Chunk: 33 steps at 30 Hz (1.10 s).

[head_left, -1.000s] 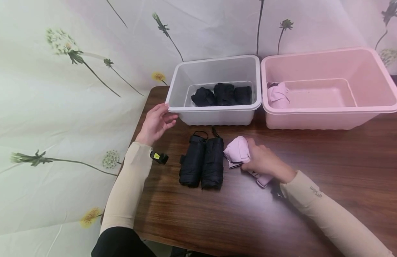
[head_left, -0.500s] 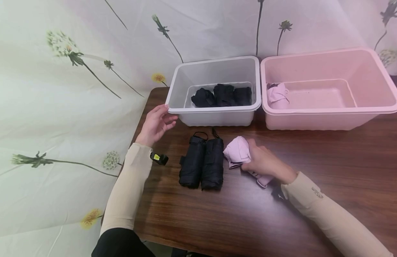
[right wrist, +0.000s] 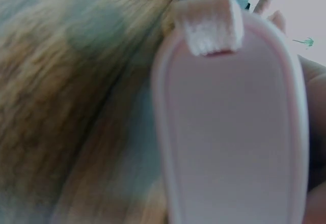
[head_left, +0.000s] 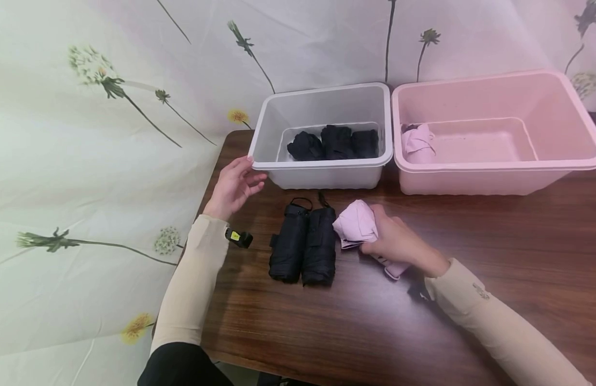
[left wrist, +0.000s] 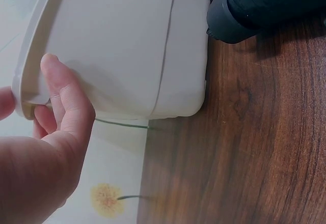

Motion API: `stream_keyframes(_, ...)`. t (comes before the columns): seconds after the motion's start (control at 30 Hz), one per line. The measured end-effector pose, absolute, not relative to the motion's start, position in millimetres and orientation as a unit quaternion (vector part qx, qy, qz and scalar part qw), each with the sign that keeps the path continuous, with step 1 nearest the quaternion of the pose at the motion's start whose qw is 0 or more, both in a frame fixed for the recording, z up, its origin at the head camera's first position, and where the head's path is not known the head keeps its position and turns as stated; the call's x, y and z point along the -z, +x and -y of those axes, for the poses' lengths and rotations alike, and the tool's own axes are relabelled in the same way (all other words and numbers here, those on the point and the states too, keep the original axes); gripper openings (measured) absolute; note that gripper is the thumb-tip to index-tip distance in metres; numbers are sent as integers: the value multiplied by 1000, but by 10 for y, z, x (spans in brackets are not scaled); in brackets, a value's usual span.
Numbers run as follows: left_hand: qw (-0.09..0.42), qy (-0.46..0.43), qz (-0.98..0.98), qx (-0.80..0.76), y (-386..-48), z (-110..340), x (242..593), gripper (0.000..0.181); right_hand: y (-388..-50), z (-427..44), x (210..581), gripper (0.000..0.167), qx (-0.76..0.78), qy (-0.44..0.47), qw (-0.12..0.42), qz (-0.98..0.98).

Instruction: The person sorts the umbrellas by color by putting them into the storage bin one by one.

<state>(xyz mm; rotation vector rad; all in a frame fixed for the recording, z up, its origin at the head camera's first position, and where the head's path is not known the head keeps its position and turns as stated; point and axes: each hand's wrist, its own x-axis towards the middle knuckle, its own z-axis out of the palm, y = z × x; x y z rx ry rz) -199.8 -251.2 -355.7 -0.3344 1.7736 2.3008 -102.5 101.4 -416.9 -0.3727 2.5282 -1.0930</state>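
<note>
My right hand (head_left: 400,242) grips a folded pink umbrella (head_left: 355,224) around its middle, just right of two black umbrellas. Its pink handle end (right wrist: 229,127), with a short strap loop, fills much of the right wrist view. Side by side on the table lie the two folded black umbrellas (head_left: 289,246) with wrist cords. My left hand (head_left: 231,188) pinches the front-left rim corner of a light grey bin (head_left: 322,176); the left wrist view shows the thumb outside and fingers beneath the rim (left wrist: 31,56). Several dark rolled umbrellas (head_left: 337,142) lie inside this bin.
A larger pink bin (head_left: 476,181) stands right beside the grey one, with a pink umbrella (head_left: 418,143) at its left end. Both are at the back of the brown wooden table (head_left: 495,257), against a flower-print cloth (head_left: 191,64).
The pink umbrella's cloth end has risen slightly and turned a little in my right hand's grip. My left hand stays at the grey bin's corner.
</note>
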Motion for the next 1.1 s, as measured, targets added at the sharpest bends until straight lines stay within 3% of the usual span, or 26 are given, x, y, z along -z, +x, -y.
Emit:
stream_keyframes(0.43, 109, -112, -605, -781, -1993, 2508, 3560, 35, -958, -1026, 3963, 83, 409, -154, 141, -889)
stream_keyframes(1.1, 114, -110, -610, -777, -1989, 2518, 3573, 40, -966, -1103, 3733, 83, 435, -132, 128, -882)
